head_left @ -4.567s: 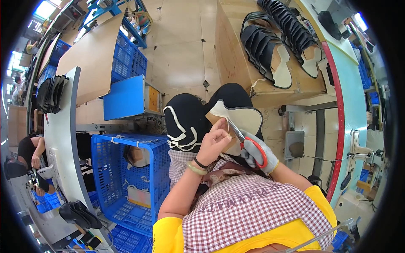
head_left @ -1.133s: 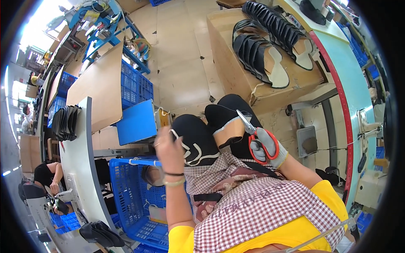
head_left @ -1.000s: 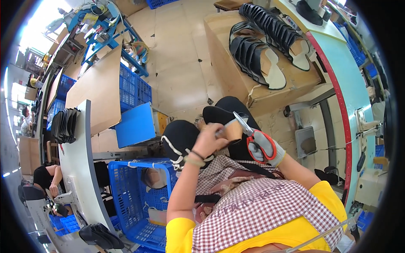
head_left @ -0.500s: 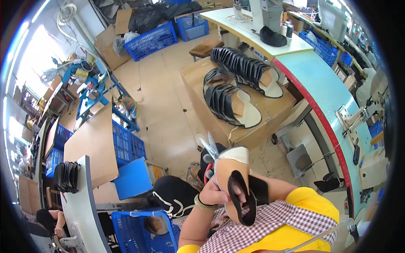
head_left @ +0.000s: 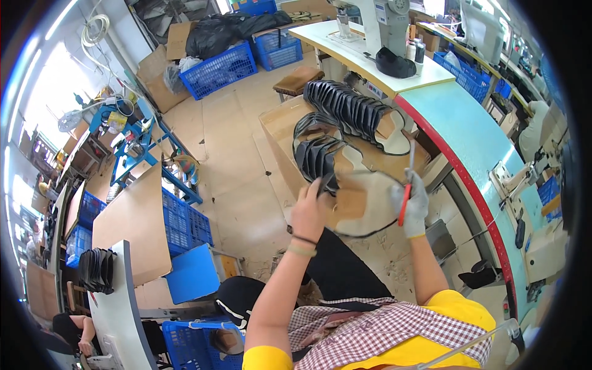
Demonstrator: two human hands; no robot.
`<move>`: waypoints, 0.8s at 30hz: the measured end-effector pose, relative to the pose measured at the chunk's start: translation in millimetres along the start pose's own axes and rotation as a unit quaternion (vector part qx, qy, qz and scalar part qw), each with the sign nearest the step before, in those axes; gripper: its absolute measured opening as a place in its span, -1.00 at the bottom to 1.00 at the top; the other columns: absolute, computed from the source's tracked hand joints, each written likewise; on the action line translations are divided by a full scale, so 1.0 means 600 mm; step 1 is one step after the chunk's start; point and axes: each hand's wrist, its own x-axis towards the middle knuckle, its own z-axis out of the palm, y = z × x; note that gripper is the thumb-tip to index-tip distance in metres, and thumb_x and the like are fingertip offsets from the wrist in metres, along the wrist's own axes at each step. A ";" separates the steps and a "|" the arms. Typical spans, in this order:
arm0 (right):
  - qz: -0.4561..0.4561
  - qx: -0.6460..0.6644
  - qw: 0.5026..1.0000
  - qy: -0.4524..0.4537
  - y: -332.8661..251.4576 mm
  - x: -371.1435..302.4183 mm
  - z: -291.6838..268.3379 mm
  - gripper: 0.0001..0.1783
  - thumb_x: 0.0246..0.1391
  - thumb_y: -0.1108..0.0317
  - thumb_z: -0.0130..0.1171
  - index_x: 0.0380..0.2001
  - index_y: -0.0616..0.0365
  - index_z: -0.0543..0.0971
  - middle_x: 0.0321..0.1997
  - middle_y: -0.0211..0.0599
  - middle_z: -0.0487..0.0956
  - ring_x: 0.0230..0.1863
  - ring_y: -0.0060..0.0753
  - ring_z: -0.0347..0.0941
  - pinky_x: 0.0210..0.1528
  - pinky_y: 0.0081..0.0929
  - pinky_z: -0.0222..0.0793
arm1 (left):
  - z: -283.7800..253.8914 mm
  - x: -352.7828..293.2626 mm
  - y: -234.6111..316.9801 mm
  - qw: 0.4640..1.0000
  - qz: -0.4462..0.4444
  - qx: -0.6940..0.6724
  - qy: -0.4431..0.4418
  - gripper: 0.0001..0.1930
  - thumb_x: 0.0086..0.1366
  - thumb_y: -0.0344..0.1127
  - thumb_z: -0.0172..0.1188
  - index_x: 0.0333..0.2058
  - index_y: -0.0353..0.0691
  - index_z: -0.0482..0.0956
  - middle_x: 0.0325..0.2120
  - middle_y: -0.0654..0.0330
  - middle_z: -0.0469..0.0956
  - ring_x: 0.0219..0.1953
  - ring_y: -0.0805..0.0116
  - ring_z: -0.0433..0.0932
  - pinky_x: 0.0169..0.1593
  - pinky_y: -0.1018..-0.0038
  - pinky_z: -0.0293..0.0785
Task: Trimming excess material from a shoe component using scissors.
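My left hand point(head_left: 308, 213), a bracelet on its wrist, is closed on the dark end of a shoe upper point(head_left: 354, 206). This upper is cream and tan with black edging, smeared by motion, and it hangs over the near side of a cardboard box. On my right hand point(head_left: 417, 206) is a pale grey glove. That hand grips red-handled scissors point(head_left: 404, 206), their blade pointing away from me, just right of the upper. Stacked black-edged shoe uppers point(head_left: 351, 111) lie in rows on the cardboard box point(head_left: 277, 132) beyond my hands.
To the right curves a turquoise worktop with a red edge point(head_left: 459, 157), bearing a sewing machine point(head_left: 515, 179). At left, blue crates point(head_left: 185, 213) stand by a cardboard sheet point(head_left: 132, 216). Another blue crate point(head_left: 185, 345) sits near my left leg. Another person's arm point(head_left: 84, 330) shows at lower left.
Both hands have moved forward from my lap toward the box and spread apart. The upper has turned from upright to lying across, and the scissors have swung over to the right.
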 end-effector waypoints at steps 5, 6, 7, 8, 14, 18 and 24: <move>0.105 0.103 0.988 0.052 0.209 0.105 0.010 -0.49 -0.04 0.40 0.29 0.02 0.23 0.45 -0.18 -0.44 0.51 -0.22 -0.55 0.39 -0.11 -0.58 0.34 | 0.052 0.075 0.040 0.969 -0.009 -0.220 -0.114 -0.40 0.11 -0.27 0.26 0.13 -0.29 0.30 0.04 -0.05 0.34 -0.03 -0.05 0.44 0.00 0.27 0.40; 0.087 0.061 0.993 0.052 0.260 0.122 0.008 -0.49 -0.04 0.34 0.30 0.01 0.23 0.46 -0.19 -0.42 0.52 -0.22 -0.56 0.40 -0.10 -0.59 0.34 | 0.085 0.062 0.022 0.976 0.029 -0.193 -0.091 -0.40 0.12 -0.28 0.25 0.13 -0.29 0.29 0.04 -0.05 0.34 0.02 -0.08 0.41 0.06 0.26 0.37; 0.102 -0.054 0.993 0.024 0.251 0.116 0.053 -0.57 0.00 0.30 0.26 -0.05 0.21 0.48 -0.24 -0.40 0.52 -0.25 -0.54 0.40 -0.13 -0.56 0.35 | 0.086 0.026 -0.020 0.983 0.003 -0.161 -0.084 -0.42 0.13 -0.29 0.23 0.13 -0.29 0.30 0.03 -0.06 0.35 0.03 -0.08 0.40 0.07 0.26 0.36; 0.108 -0.169 0.980 -0.006 0.236 0.104 0.096 -0.64 0.03 0.26 0.23 -0.12 0.20 0.50 -0.28 -0.39 0.52 -0.28 -0.51 0.40 -0.16 -0.53 0.35 | 0.076 -0.008 -0.051 0.988 -0.026 -0.129 -0.075 -0.43 0.13 -0.31 0.22 0.12 -0.29 0.31 0.03 -0.07 0.36 0.04 -0.08 0.39 0.09 0.26 0.35; 0.136 -0.110 0.984 -0.042 0.293 0.078 0.224 -0.68 0.11 0.09 0.09 -0.57 0.07 0.41 -0.57 -0.41 0.34 -0.50 -0.49 0.25 -0.47 -0.37 0.18 | -0.079 -0.179 -0.110 0.967 -0.188 -0.165 0.044 -0.62 0.16 -0.45 0.17 -0.02 -0.32 0.45 -0.26 -0.01 0.50 -0.26 0.17 0.55 -0.16 0.38 0.49; -0.015 -0.016 0.992 -0.128 0.435 0.328 0.036 -0.92 0.03 0.35 0.06 -0.40 0.07 0.48 -0.48 -0.41 0.39 -0.41 -0.43 0.33 -0.36 -0.39 0.26 | -0.225 -0.289 -0.143 0.906 -0.209 -0.180 0.322 -0.72 0.20 -0.41 0.19 -0.10 -0.33 0.51 -0.38 0.13 0.52 -0.41 0.48 0.49 -0.33 0.53 0.46; -0.031 -0.401 0.908 -0.113 0.316 0.178 0.148 -0.41 0.09 -0.03 -0.11 0.01 0.20 0.48 -0.14 0.02 0.56 -0.13 -0.05 0.47 -0.06 -0.25 0.35 | -0.363 -0.822 -0.251 0.660 -0.641 0.216 0.327 -0.67 0.08 -0.20 0.18 -0.25 -0.32 0.60 -0.28 -0.11 0.58 -0.22 -0.02 0.57 -0.11 0.24 0.48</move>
